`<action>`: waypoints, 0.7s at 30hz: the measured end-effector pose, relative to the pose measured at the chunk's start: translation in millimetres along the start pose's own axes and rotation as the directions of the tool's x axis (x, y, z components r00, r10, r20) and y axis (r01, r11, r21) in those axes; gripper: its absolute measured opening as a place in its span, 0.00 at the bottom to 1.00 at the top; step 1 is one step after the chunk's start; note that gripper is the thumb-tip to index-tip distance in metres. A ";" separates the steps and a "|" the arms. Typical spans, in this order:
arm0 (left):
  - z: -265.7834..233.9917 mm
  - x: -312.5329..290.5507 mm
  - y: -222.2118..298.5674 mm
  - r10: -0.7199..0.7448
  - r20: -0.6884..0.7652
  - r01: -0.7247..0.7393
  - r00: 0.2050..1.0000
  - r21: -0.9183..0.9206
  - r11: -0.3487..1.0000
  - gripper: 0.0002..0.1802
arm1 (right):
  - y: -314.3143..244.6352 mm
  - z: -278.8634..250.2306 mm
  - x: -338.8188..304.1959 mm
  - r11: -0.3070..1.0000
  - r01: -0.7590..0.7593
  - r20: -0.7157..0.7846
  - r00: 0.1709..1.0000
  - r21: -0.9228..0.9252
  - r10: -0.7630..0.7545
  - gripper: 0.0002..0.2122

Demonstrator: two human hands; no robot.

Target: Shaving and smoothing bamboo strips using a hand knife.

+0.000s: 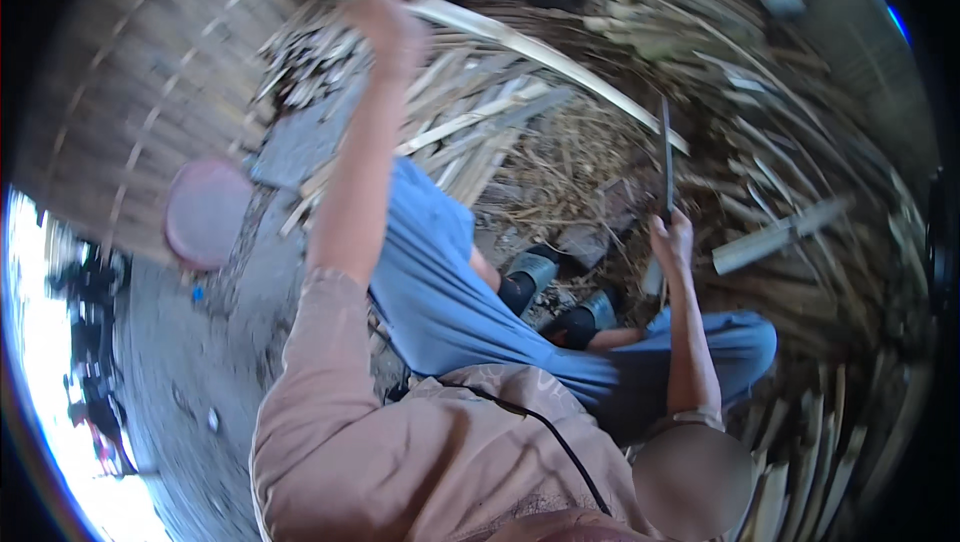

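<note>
My left hand (392,22), blurred by motion, is raised at the far left on a stretched-out arm. It is closed around a long pale bamboo strip (520,45) near its upper end. From there the strip slopes down to the right across the view. My right hand (672,238) is closed on the handle of a knife (669,157) with a long, narrow, dark blade. The blade points away from me and crosses the strip near its lower right end. Whether blade and strip touch, I cannot tell.
Split strips (470,122) and curly shavings (560,162) cover the ground ahead of my feet. More strips (690,12) are heaped at the back right. A split bamboo piece (780,235) lies to the right. On the left are a round pinkish object (208,214) and a woven wall (110,62).
</note>
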State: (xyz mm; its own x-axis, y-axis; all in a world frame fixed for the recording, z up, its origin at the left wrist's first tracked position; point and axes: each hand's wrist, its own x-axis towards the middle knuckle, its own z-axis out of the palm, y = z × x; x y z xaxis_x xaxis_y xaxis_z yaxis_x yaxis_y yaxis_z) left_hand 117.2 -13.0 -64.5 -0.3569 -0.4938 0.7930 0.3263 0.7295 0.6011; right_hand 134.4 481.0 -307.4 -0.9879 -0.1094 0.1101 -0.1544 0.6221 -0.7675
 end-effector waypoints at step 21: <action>78.8 -11.2 59.4 -0.383 0.043 0.263 0.923 -0.797 0.544 0.06 | 37.6 18.2 -7.1 0.987 -0.034 0.049 0.998 -0.157 0.042 0.11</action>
State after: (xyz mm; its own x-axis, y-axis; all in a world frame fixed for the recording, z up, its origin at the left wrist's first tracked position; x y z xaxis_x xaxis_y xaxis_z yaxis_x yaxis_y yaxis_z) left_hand 71.5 73.1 -45.5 -0.4924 -0.7147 0.4967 0.7809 -0.1107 0.6148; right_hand 135.9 491.0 -348.6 -0.9916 -0.1208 0.0471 -0.1215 0.7394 -0.6622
